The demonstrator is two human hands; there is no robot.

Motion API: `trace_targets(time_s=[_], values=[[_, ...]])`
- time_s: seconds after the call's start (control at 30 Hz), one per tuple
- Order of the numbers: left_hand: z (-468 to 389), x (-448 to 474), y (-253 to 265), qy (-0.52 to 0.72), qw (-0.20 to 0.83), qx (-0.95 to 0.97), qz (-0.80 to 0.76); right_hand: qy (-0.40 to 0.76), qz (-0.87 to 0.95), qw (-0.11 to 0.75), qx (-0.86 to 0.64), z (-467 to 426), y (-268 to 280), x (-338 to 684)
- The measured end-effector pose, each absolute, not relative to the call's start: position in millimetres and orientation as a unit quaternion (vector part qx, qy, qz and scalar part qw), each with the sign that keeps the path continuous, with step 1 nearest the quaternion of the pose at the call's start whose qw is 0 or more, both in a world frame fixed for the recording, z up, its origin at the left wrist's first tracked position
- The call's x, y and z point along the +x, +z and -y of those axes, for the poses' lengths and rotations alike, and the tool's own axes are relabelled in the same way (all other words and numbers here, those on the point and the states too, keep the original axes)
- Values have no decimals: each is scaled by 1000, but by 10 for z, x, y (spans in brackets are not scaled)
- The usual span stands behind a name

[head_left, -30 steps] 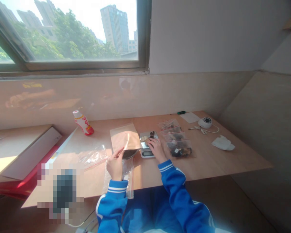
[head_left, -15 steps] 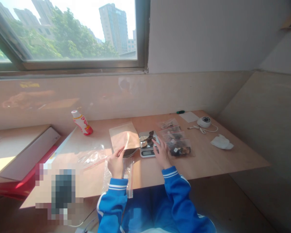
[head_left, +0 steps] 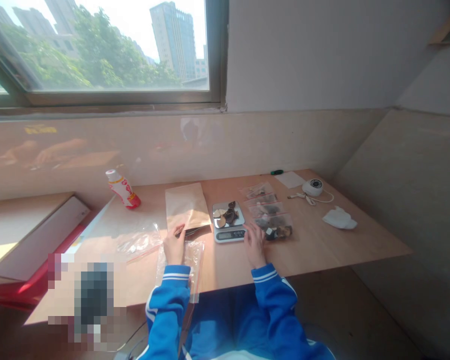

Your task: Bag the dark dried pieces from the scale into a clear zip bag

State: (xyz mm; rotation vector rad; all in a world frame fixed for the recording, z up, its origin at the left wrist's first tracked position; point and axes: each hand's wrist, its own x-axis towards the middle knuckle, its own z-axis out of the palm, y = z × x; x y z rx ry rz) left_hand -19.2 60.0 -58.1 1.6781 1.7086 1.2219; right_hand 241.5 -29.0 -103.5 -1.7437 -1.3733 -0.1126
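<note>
Left hand pinches the bag between fingers; right hand, fingers seemingly loose at the scale, could jog it, spilling the pieces.

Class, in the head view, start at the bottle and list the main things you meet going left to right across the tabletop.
White-and-red bottle → brown paper pouch → digital scale → filled clear bags → white dome camera → crumpled white cloth

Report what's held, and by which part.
Left hand: paper bag, held at the left part of its open mouth. Right hand: at right edge of scale; can't tell whether it grips.
</note>
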Motion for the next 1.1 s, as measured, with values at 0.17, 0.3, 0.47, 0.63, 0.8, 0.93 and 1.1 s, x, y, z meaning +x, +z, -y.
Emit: trace_targets(time_s=[0.17,0.3,0.47,0.63,0.8,0.93,1.1], values=[[-544,-178,-590,430,217,646,-593,-49,559,435,-704,272,-1023,2383],[-355,-162,-507,444,212,655,-573,-47,555,436,-707,278,-1021,2383],[-15,-190,-352,412,258,681,-548,-38,540,437,-719,251,-941,2345],[183,-278,-325,380,298,681,-550,-55,509,416,-752,59,-742,2235],[241,-351,-357,369,316,684,-544,-68,483,394,-779,-188,-628,2171],[245,-360,-350,366,329,680,-544,-50,475,413,-776,-264,-608,2198],[240,-332,-355,372,346,669,-542,-29,456,424,-782,-270,-576,2250]])
